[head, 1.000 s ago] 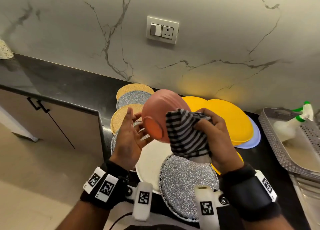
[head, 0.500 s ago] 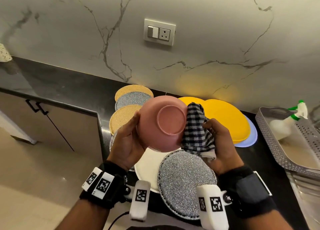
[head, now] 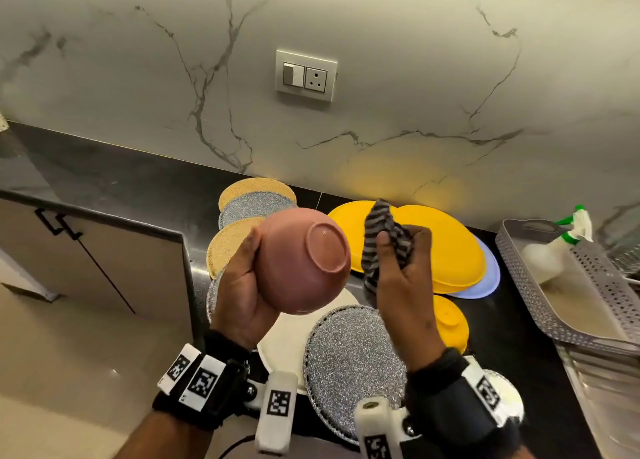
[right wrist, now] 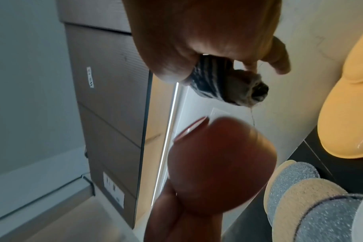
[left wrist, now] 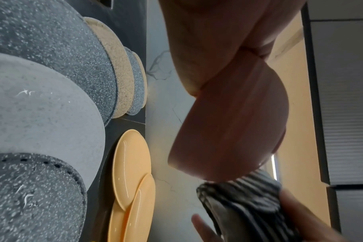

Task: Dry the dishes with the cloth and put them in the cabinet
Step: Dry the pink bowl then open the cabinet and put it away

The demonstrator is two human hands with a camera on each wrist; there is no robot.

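Note:
My left hand (head: 242, 285) holds a pink bowl (head: 304, 261) above the counter, its base turned toward me; the bowl (left wrist: 234, 117) fills the left wrist view and shows as a dark red dome (right wrist: 221, 165) in the right wrist view. My right hand (head: 401, 271) grips a bunched black-and-white striped cloth (head: 381, 240) just right of the bowl, a small gap between them. The cloth (right wrist: 228, 81) hangs from my fist, and its stripes (left wrist: 244, 196) appear below the bowl in the left wrist view.
On the black counter (head: 104, 181) lie yellow plates (head: 446, 247), a pale blue plate (head: 485, 278), a white plate (head: 291, 341), glittery silver mats (head: 353, 365) and gold mats (head: 228, 247). A grey perforated tray (head: 588, 285) with a spray bottle (head: 554, 250) stands right. Lower cabinet doors (head: 86, 250) are left.
The bowl turned so its base faces me and my left hand now cups it. My right hand pulled the cloth off the bowl to the right and bunched it.

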